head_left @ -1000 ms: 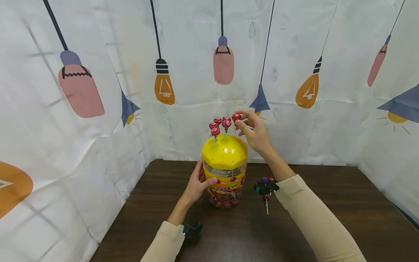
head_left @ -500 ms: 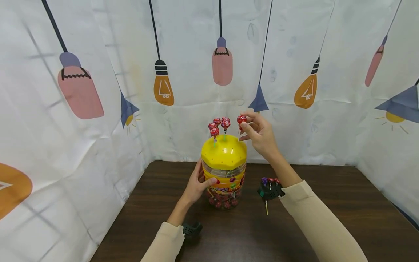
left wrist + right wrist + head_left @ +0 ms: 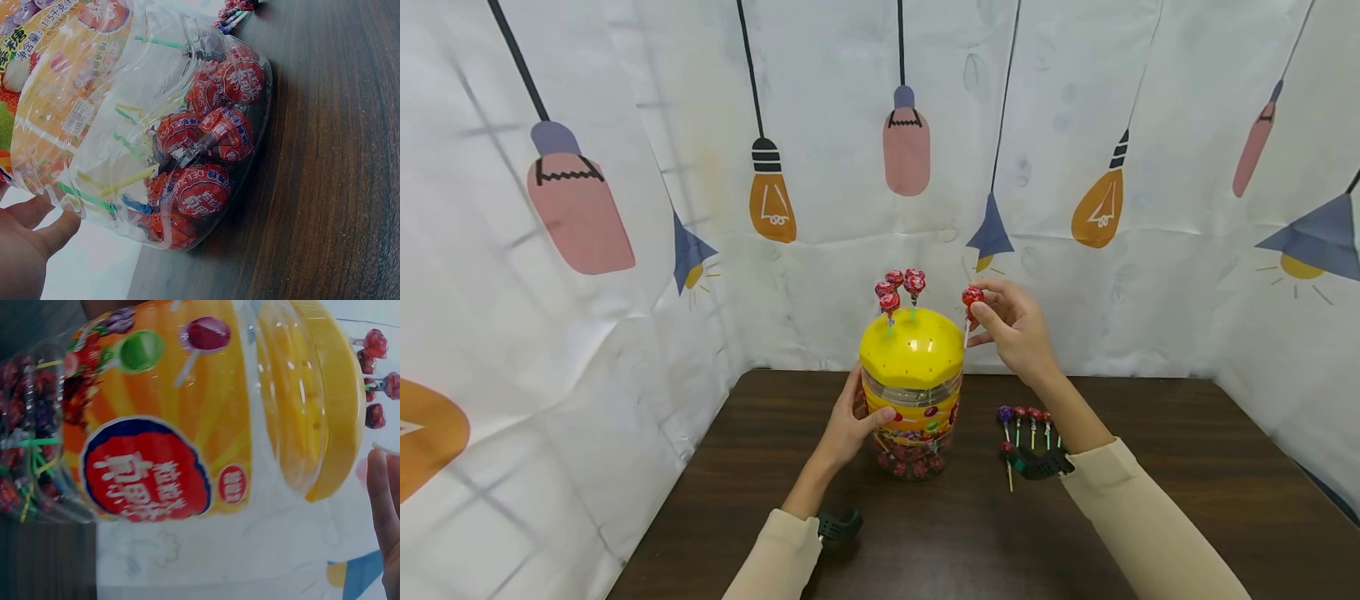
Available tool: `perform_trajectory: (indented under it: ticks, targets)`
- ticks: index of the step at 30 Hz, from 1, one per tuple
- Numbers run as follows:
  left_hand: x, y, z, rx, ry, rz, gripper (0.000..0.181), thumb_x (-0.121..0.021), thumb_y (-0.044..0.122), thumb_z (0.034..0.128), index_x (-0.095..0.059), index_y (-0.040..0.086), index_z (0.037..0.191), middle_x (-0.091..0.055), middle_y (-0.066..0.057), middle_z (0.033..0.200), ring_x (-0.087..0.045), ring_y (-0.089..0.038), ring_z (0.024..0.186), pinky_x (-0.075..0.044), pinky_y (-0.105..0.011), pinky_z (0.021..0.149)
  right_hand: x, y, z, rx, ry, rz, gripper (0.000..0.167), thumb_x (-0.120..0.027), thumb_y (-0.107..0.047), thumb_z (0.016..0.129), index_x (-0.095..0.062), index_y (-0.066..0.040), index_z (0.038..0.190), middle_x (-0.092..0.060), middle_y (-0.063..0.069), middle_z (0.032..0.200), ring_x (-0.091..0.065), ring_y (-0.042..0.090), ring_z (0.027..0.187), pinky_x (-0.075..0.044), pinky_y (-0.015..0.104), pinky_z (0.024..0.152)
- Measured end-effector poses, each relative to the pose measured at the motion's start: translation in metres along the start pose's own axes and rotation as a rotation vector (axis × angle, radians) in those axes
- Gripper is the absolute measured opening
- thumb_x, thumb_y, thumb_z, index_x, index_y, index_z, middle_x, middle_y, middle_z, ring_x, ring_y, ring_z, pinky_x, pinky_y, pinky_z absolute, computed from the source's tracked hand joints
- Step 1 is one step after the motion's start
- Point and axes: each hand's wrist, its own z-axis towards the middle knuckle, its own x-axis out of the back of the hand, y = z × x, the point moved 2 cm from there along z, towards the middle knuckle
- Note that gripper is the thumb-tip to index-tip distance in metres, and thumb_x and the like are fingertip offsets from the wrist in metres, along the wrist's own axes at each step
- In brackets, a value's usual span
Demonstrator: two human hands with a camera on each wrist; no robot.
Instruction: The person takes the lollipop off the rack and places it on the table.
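A clear candy jar (image 3: pixel 917 417) with an orange label and a domed yellow lid (image 3: pixel 917 358) stands on the table. Several red-wrapped lollipops (image 3: pixel 889 302) stick up out of the lid's left part. My left hand (image 3: pixel 844 433) holds the jar's left side, thumb across its front. Just right of the lid, my right hand (image 3: pixel 1017 333) pinches a red lollipop (image 3: pixel 972 297), its white stick pointing down and apart from the lid. Inside the jar, the left wrist view shows red lollipops (image 3: pixel 203 190) at the bottom. Only fingers (image 3: pixel 382 494) of the right hand appear in the right wrist view.
Right of the jar, a row of lollipops (image 3: pixel 1033 415), one purple and the others red, lies on the dark wooden table (image 3: pixel 955 542); the right wrist strap (image 3: pixel 1037 463) partly covers it. A white cloth with lamp prints (image 3: pixel 827 275) hangs behind.
My right hand has moved right and down with its lollipop, from above the lid to beside it. More of the row on the table shows now. The left hand keeps its hold.
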Motion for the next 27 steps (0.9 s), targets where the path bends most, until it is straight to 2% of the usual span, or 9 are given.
perform_trajectory:
  ticks: [7,15,21,24,27]
  targets:
    - [0.001,0.000,-0.001,0.007,0.007,0.006,0.085,-0.070,0.029,0.0980,-0.015,0.037,0.163,-0.043,-0.009,0.154,-0.050,-0.034,0.136,-0.043,-0.061,0.113,0.008,0.010,-0.016,-0.048,0.016,0.007,0.030,-0.061,-0.008,0.102,-0.061,0.000,0.131,-0.067,0.005,0.094,-0.068,0.015,0.075,-0.063,0.034,0.061]
    - [0.000,-0.001,0.000,-0.006,0.001,0.004,0.085,-0.070,0.030,0.0982,-0.016,0.035,0.164,-0.043,-0.008,0.156,-0.049,-0.035,0.137,-0.040,-0.062,0.115,0.021,0.024,-0.037,-0.104,0.011,-0.011,0.029,-0.060,-0.009,0.103,-0.061,-0.003,0.132,-0.067,0.001,0.092,-0.067,0.015,0.074,-0.063,0.035,0.061]
    - [0.000,-0.001,0.001,0.004,0.000,0.000,0.085,-0.070,0.031,0.0980,-0.016,0.038,0.163,-0.043,-0.006,0.155,-0.050,-0.032,0.136,-0.041,-0.060,0.115,0.032,0.037,-0.058,-0.162,0.004,-0.030,0.032,-0.059,-0.014,0.104,-0.059,-0.003,0.134,-0.064,0.008,0.094,-0.067,0.017,0.071,-0.063,0.041,0.060]
    - [0.000,-0.001,0.001,0.008,0.003,0.005,0.084,-0.069,0.029,0.0983,-0.016,0.038,0.163,-0.043,-0.006,0.155,-0.050,-0.030,0.136,-0.041,-0.060,0.115,0.036,0.043,-0.067,-0.187,-0.002,-0.042,0.033,-0.058,-0.015,0.105,-0.058,-0.004,0.136,-0.063,0.012,0.093,-0.068,0.018,0.070,-0.063,0.039,0.060]
    - [0.001,-0.002,0.001,0.006,0.004,0.002,0.084,-0.069,0.027,0.0988,-0.016,0.038,0.163,-0.043,-0.007,0.155,-0.051,-0.029,0.135,-0.041,-0.059,0.115,0.041,0.048,-0.074,-0.211,-0.003,-0.056,0.033,-0.057,-0.017,0.106,-0.057,-0.005,0.137,-0.063,0.009,0.094,-0.068,0.018,0.070,-0.063,0.037,0.060]
